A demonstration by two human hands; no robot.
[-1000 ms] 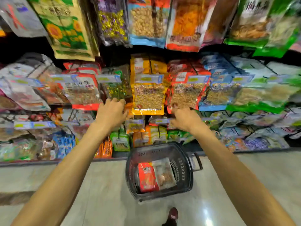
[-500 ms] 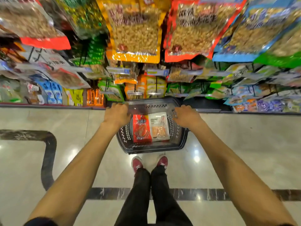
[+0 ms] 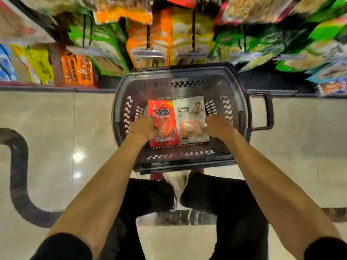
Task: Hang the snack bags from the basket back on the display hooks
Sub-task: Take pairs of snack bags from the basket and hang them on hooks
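Inside the basket (image 3: 242, 109), both hands are now reaching down from the rim: left hand (image 3: 142, 128) gripping the red bag (image 3: 163, 113), right hand (image 3: 218, 126) gripping the white bag (image 3: 189, 109), ready for lifting.

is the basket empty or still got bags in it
Not empty. Two snack bags lie flat in the basket: a red bag and a white bag side by side, a hand at each.

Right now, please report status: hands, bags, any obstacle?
Left hand on red bag, right hand on white bag; grip unclear. Both bags lie in basket. No obstacle visible.
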